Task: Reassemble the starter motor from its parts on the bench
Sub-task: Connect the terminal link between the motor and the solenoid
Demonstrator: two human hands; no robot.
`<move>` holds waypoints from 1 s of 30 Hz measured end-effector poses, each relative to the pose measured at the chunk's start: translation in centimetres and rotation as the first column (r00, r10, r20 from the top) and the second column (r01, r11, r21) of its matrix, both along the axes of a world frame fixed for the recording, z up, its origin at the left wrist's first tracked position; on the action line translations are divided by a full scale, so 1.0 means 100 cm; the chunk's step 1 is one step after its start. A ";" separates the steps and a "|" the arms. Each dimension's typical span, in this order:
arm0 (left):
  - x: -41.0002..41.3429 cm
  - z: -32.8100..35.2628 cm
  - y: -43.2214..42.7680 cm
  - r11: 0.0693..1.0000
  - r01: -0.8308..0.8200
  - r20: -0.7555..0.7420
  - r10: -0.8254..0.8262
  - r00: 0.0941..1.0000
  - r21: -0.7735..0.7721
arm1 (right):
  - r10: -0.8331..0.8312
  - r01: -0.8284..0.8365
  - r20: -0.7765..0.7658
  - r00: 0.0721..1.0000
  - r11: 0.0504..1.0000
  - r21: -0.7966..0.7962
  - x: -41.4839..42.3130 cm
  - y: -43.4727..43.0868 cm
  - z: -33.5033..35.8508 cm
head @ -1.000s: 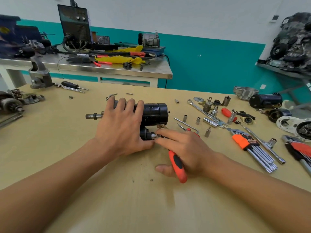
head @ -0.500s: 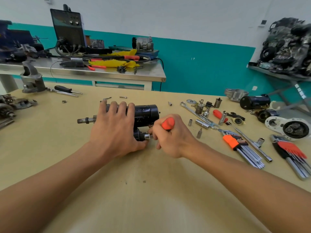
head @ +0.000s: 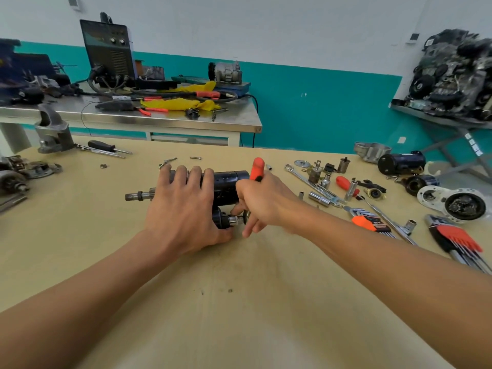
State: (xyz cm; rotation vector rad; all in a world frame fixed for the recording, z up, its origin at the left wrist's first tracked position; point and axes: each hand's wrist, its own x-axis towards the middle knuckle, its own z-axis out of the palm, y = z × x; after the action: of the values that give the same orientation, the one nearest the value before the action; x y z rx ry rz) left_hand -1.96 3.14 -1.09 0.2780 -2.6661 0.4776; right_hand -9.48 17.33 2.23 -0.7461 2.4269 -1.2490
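Head view: starter motor (head: 229, 182) lying on its side mid-surface (head: 239, 302), black housing and smaller solenoid cylinder (head: 222, 219) already joined, bare shaft (head: 135, 196) projecting left. Over the housing lies the left hand (head: 183, 209), fingers draped across the top and thumb tucked beneath, holding it down. At the solenoid end the right hand (head: 263, 201) grips an orange-handled ratchet (head: 257, 169), handle upright, its chrome socket (head: 235, 220) on a fastener, lower fingers extended. Assembly judged partway: the gear housing (head: 452, 203) and another motor body (head: 402, 162) lie apart at right, near the hex keys (head: 372, 222).
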 end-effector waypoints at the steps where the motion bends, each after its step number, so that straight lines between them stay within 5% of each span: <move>1: 0.000 0.001 0.000 1.000 0.006 -0.002 -0.006 1.000 0.004 | 0.016 -0.018 -0.026 1.000 0.999 -0.046 0.001 0.005 -0.004; 5: 0.001 0.001 -0.002 0.999 0.026 -0.012 -0.026 1.000 0.020 | 0.191 -0.270 -0.462 0.866 0.956 -0.111 0.009 0.029 -0.040; 8: 0.001 0.000 -0.002 0.999 0.045 -0.023 -0.044 0.999 0.026 | 0.294 -0.412 -0.587 0.754 0.908 -0.075 0.005 0.042 -0.055; 10: 0.001 0.000 -0.003 0.998 0.049 -0.039 -0.048 0.998 0.035 | 0.273 -0.419 -0.590 0.760 0.899 -0.123 0.004 0.040 -0.057; 14: -0.001 -0.003 -0.004 0.997 0.054 -0.069 -0.050 0.996 0.057 | 0.082 -0.245 -0.367 0.927 0.872 -0.424 0.013 0.019 -0.058; 19: -0.002 -0.005 -0.004 0.997 0.045 -0.088 -0.039 0.995 0.067 | -0.013 -0.153 -0.356 0.935 0.887 -0.435 0.021 0.005 -0.054; 24: -0.002 -0.006 0.000 0.999 0.016 -0.068 -0.012 0.998 0.050 | -0.152 0.157 0.047 0.987 0.876 -0.456 0.012 -0.004 -0.045; 30: 0.000 -0.002 -0.002 0.996 0.066 -0.060 -0.063 0.996 0.056 | 0.070 -0.153 -0.211 0.975 0.900 -0.408 0.027 0.021 -0.037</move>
State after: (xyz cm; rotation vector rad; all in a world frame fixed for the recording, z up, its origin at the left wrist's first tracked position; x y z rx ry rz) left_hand -1.99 2.92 -1.26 0.2191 -2.6266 0.3668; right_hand -6.77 19.45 -1.45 -1.1557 2.2317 -1.7544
